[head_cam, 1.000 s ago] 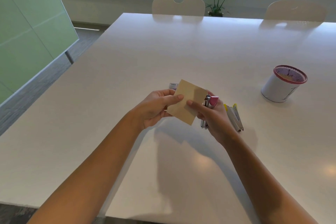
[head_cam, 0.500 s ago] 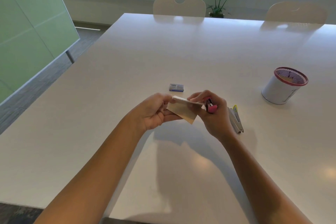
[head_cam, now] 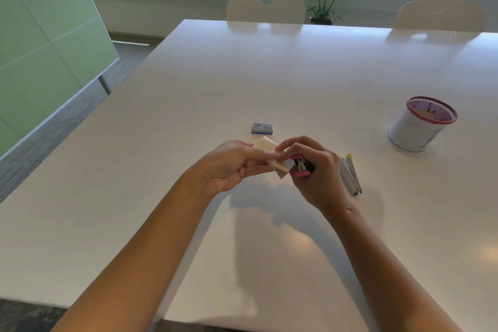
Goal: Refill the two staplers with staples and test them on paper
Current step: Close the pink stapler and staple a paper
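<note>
we see the left hand (head_cam: 234, 167) holding a small tan piece of paper (head_cam: 272, 155) above the white table (head_cam: 242, 83), its thumb and fingers pinching the sheet's left part. the right hand (head_cam: 318, 170) is curled round a pink stapler (head_cam: 301, 167), gripping it, with its forefinger reaching over to touch the paper's upper edge; the stapler's mouth sits right at the paper's right edge, though we cannot tell whether the sheet is inside it. a second stapler (head_cam: 351, 175), silvery with a yellow tip, lies flat on the table just beside the right hand, on its far right side. a small blue staple box (head_cam: 262, 128) rests on the table just beyond the hands. a white pen cup with a red rim (head_cam: 420, 124) stands well apart to the right.
</note>
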Tool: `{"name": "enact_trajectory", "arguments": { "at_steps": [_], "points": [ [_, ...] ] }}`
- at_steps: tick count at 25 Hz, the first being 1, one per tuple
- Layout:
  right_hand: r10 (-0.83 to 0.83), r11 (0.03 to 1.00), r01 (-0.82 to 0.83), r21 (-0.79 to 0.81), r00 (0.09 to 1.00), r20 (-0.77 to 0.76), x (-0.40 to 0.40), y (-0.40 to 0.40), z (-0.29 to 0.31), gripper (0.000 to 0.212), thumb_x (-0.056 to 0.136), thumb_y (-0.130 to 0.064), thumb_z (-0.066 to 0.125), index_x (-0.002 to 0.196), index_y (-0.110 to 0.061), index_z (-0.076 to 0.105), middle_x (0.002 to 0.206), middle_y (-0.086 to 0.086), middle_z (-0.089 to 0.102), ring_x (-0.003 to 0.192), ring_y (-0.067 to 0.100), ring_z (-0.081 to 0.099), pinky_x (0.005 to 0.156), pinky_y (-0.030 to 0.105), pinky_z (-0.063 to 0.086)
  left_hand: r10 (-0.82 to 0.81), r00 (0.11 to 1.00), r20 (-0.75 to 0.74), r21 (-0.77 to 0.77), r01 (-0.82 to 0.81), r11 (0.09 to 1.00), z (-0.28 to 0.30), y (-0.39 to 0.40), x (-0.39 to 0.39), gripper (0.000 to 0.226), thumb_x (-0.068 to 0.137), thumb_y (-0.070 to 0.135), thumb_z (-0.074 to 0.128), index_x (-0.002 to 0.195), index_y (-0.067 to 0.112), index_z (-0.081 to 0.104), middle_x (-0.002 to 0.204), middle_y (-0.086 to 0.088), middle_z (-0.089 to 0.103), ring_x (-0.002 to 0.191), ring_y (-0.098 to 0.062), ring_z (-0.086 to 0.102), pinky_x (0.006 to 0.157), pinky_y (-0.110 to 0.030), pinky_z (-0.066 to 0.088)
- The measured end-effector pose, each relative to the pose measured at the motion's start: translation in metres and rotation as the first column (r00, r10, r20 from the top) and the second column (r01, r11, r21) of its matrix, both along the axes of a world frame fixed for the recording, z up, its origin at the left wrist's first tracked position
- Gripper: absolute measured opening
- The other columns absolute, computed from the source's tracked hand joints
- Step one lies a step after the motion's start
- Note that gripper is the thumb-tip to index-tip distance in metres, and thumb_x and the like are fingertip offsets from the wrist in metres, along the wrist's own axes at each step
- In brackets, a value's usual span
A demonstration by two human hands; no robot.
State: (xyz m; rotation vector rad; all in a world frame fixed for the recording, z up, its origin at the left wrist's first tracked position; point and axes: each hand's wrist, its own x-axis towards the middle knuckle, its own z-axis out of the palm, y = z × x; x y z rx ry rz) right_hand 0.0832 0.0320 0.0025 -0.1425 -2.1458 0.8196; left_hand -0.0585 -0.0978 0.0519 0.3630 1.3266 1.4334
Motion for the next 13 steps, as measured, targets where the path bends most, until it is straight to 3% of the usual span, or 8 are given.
{"name": "enact_trajectory", "arguments": {
  "at_steps": [3, 6, 10, 13],
  "points": [
    [-0.018, 0.996, 0.015, 0.085, 0.999, 0.038, 0.0011, 0.0006, 0.0005, 0.039, 0.067, 0.022, 0.064, 0.088, -0.009, 0.075, 0.102, -0.004, 0.069, 0.090, 0.017, 0.068, 0.066, 0.028, 0.054, 0.007, 1.000, -0.025, -0.018, -0.008, 1.000, -0.0013, -0.0003, 0.0008, 0.030, 0.089, -0.002, 0.066, 0.118, -0.010, 0.065, 0.113, -0.024, 0.072, 0.094, -0.027, 0.075, 0.079, -0.028, 0.062],
    [0.023, 0.996, -0.027, 0.080, 0.998, 0.054, 0.0043, 0.0030, 0.0047, 0.033, 0.073, 0.013, 0.065, 0.092, -0.012, 0.076, 0.106, -0.006, 0.071, 0.090, 0.014, 0.069, 0.067, 0.022, 0.053, 0.047, 0.999, -0.018, -0.001, -0.047, 0.999, -0.0034, 0.0000, 0.0001, 0.027, 0.092, -0.005, 0.060, 0.119, -0.010, 0.063, 0.109, -0.023, 0.073, 0.089, -0.026, 0.076, 0.077, -0.028, 0.062],
    [-0.001, 0.951, -0.006, -0.310, 1.000, -0.020, 0.0035, 0.0057, 0.0082, 0.036, 0.071, 0.008, 0.055, 0.089, -0.014, 0.076, 0.096, -0.006, 0.075, 0.079, 0.011, 0.068, 0.068, 0.022, 0.048, 0.119, 0.992, -0.049, 0.053, -0.116, 0.992, -0.0044, 0.0012, -0.0036, 0.029, 0.092, -0.010, 0.058, 0.121, -0.007, 0.062, 0.107, -0.021, 0.072, 0.087, -0.023, 0.075, 0.077, -0.028, 0.062],
    [-0.041, 0.843, 0.067, -0.534, 0.997, 0.059, 0.0003, 0.0077, 0.0055, 0.012, 0.086, -0.020, 0.069, 0.093, -0.022, 0.077, 0.069, -0.012, 0.066, 0.056, 0.005, 0.048, 0.056, 0.015, 0.037, 0.114, 0.986, -0.120, 0.060, -0.107, 0.992, -0.0061, 0.0014, -0.0032, 0.029, 0.091, -0.009, 0.061, 0.119, -0.003, 0.064, 0.105, -0.017, 0.074, 0.091, -0.022, 0.075, 0.075, -0.026, 0.061]
  ]
}}
